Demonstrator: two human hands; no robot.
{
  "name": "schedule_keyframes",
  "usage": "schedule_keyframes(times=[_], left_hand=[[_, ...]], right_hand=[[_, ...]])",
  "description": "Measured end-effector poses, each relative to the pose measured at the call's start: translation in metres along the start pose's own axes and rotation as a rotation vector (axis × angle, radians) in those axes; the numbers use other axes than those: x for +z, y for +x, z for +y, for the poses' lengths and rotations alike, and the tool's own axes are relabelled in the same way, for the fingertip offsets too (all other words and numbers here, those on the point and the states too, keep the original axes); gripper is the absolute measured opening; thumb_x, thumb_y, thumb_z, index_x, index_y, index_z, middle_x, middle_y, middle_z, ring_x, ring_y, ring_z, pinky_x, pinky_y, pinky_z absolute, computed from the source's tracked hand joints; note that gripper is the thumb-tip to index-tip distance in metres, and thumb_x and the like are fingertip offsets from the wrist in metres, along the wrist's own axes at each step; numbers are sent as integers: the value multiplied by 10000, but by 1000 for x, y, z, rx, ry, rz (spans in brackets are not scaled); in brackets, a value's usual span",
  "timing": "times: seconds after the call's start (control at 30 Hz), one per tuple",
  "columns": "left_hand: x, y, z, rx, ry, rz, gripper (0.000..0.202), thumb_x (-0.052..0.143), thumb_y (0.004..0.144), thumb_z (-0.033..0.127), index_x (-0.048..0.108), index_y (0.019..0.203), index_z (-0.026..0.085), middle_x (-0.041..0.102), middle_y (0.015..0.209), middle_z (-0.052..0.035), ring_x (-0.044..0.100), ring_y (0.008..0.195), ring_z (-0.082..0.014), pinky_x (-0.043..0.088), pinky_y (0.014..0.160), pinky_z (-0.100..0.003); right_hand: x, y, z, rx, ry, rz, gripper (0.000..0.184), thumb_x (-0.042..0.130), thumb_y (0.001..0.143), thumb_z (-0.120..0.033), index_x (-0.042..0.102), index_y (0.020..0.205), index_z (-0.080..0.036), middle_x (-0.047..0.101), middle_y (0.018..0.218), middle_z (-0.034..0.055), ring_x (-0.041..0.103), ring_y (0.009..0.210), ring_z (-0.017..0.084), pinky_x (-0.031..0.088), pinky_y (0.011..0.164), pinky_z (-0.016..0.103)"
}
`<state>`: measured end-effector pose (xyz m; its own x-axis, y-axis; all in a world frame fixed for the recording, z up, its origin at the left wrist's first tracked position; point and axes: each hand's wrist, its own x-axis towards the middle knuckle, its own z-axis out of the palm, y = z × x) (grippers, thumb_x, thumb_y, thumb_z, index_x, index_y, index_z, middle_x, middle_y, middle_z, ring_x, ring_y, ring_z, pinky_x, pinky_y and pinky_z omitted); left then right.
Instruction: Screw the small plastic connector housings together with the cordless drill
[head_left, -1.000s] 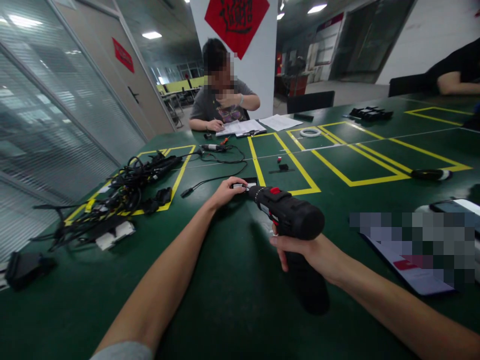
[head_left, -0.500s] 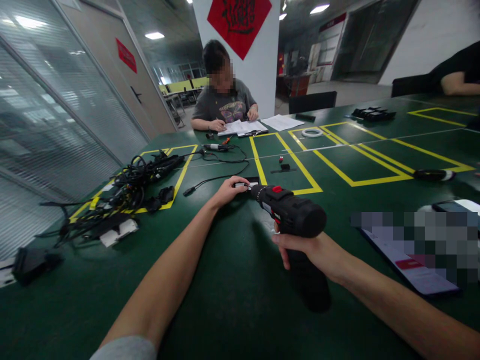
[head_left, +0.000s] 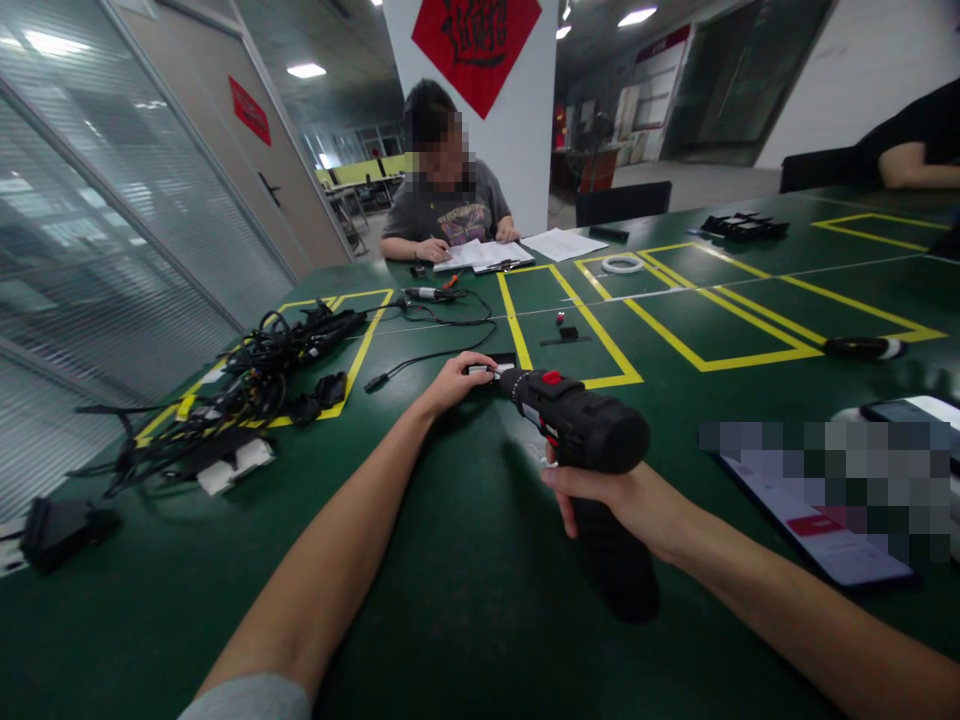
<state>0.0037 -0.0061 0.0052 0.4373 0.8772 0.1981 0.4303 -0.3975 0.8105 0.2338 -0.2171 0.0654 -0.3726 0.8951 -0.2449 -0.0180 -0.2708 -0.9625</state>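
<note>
My right hand (head_left: 600, 492) is wrapped round the grip of a black cordless drill (head_left: 577, 415) with a red switch on top. The drill points away and to the left, its chuck close to my left fingertips. My left hand (head_left: 459, 383) holds a small black and white part (head_left: 504, 362) against the green table. The drill's tip meets or nearly meets this part; contact cannot be made out. My left fingers cover some of the part.
A tangle of black cables (head_left: 277, 360) lies at the left, with a loose cable (head_left: 435, 352) near the middle. Yellow tape outlines (head_left: 600, 330) mark the table. A phone (head_left: 832, 540) lies at the right. Across the table a person (head_left: 457, 200) sits over papers (head_left: 480, 256).
Both hands, the drill and the small part stay in nearly the same place. The whole view shifts very slightly to the left.
</note>
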Motion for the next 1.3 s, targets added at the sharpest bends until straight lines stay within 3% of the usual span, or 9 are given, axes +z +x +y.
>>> schedule_keyframes(times=[1.3], left_hand=[[0, 0, -1, -11, 7, 11, 286, 667, 741, 328, 743, 987, 203, 698, 1120, -63, 610, 1087, -251, 441, 1041, -406]], right_hand=[[-2, -1, 1, 24, 28, -6, 216, 727, 822, -365, 608, 876, -193, 637, 603, -9, 600, 524, 158, 454, 604, 327]])
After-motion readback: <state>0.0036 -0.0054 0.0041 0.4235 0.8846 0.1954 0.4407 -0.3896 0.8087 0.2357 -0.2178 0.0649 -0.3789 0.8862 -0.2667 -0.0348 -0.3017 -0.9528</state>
